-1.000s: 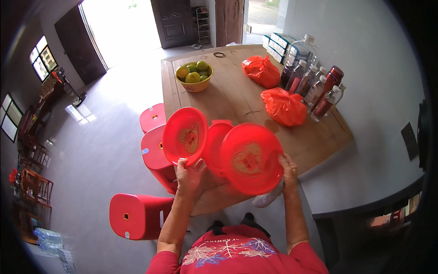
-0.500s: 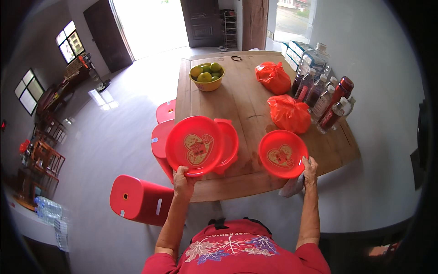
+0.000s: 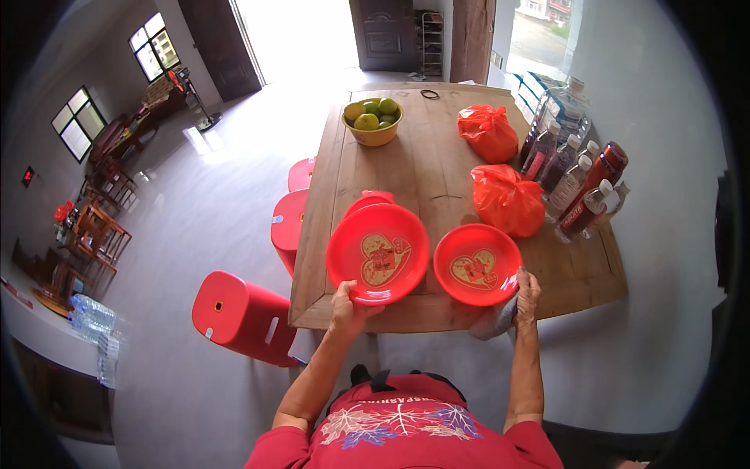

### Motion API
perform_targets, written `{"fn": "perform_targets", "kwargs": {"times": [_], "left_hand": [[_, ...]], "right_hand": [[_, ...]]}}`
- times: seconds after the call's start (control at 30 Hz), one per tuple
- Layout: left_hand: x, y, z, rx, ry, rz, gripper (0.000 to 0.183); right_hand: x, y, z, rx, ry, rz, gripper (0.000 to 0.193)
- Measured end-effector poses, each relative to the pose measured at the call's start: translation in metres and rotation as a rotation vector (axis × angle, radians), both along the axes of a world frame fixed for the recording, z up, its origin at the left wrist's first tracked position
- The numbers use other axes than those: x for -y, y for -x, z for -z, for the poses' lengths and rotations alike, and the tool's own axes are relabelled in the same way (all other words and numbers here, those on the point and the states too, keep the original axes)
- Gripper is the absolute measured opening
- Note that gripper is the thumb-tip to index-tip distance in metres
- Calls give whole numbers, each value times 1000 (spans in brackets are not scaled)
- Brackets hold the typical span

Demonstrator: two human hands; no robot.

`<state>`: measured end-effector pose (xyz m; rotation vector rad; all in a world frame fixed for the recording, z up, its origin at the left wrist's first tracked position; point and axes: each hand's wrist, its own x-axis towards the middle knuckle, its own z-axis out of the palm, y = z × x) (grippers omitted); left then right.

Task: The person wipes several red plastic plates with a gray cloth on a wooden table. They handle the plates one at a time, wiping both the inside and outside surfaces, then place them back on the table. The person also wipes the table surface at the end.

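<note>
The large basin (image 3: pixel 379 254), red, is held at its near rim by the left hand (image 3: pixel 349 311); the grip is pinched on that rim, with the thumb laid over the top and the other fingers mostly hidden beneath. The small basin (image 3: pixel 478 264), also red, is held at its right rim by the right hand (image 3: pixel 528 295), whose grip is pressed on the edge from the side. The insides of both are turned upward, and a gold heart is printed on each base. They are seen side by side over the near end of the bench (image 3: pixel 422 172), with a narrow gap between their rims; whether either is rested on it cannot be told. Behind the large basin, a third vessel (image 3: pixel 373 200), red, is mostly covered, only its far part being visible. A grey cloth (image 3: pixel 494 322) is seen below the small basin, next to the right hand; whether it is gripped cannot be told.

Farther along the bench, a yellow bowl (image 3: pixel 376 137) is filled with green and yellowish fruit (image 3: pixel 366 121). Two red bags (image 3: pixel 508 201) are set toward the right, with bottles (image 3: pixel 569 187) and a red flask (image 3: pixel 613 160) grouped beside them. Along the left side, three red stools (image 3: pixel 254 316) are placed.
</note>
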<state>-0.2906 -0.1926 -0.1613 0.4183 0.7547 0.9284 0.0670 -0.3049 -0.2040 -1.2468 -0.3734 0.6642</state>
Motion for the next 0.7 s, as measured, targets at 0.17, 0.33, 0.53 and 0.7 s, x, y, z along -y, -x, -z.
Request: {"fn": "perform_targets", "kwargs": {"times": [0.17, 0.33, 0.53, 0.7], "left_hand": [[-34, -19, 14, -34, -90, -213, 24], [-109, -27, 25, -61, -185, -159, 27], [-192, -35, 10, -342, -223, -64, 20], [-172, -5, -21, -217, -333, 61, 18]], "right_hand": [[19, -14, 9, 121, 50, -25, 35], [41, 17, -9, 128, 78, -8, 34], [43, 47, -13, 370, 218, 272, 32], [52, 59, -20, 452, 313, 579, 34]]}}
